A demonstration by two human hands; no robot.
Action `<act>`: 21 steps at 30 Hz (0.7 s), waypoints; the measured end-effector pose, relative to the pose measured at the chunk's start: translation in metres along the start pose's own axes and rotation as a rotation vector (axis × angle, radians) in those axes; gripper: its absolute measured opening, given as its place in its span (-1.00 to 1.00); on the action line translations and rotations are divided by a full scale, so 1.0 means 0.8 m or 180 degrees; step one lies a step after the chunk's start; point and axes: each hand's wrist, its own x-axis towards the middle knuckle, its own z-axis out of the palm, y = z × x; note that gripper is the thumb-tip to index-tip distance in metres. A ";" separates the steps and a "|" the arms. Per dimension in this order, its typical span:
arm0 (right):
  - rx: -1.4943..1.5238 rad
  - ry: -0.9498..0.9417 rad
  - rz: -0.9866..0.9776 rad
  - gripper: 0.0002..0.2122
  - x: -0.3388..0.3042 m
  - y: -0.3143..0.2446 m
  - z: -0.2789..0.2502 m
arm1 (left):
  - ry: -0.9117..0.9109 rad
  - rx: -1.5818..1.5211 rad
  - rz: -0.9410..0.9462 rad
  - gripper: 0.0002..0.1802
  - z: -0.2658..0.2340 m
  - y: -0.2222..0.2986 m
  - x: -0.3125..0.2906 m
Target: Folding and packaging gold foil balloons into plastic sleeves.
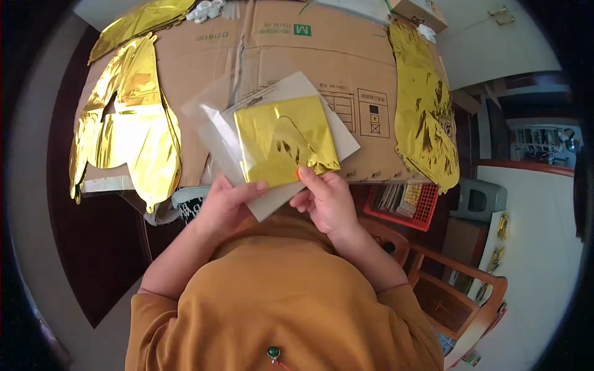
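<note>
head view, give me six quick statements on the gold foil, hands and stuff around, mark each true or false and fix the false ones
1. The right hand has its thumb on the folded gold foil. True.
2. The left hand is well away from the folded gold foil. False: its thumb is at the lower left corner.
3. A pale card shows beneath the folded gold foil. True.
4. A long gold piece lies on the right part of the cardboard. True.
5. The left part of the cardboard has no foil. False: gold pieces lie there too.
6. The shirt is blue. False: it is orange-brown.
</note>
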 end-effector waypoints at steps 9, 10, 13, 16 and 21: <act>-0.0317 -0.0196 0.0219 -0.71 -0.027 -0.009 -0.009 | 0.0213 -0.0983 0.0453 -0.13 -0.055 0.042 0.014; -0.0324 -0.0218 0.0189 -0.71 -0.026 -0.009 -0.008 | 0.0047 -0.1003 0.0490 -0.08 -0.051 0.047 0.014; -0.0141 -0.0261 0.0140 -0.68 -0.023 -0.008 -0.001 | -0.0919 -0.2106 0.0333 -0.04 -0.043 0.039 0.021; -0.0040 -0.0069 0.0175 -0.66 -0.018 -0.010 0.013 | -0.1105 -0.2225 0.0440 -0.05 -0.039 0.017 0.024; -0.0808 -0.0284 -0.0002 -0.55 -0.025 -0.013 -0.017 | -0.0354 -0.1989 0.0003 -0.32 -0.050 0.022 0.019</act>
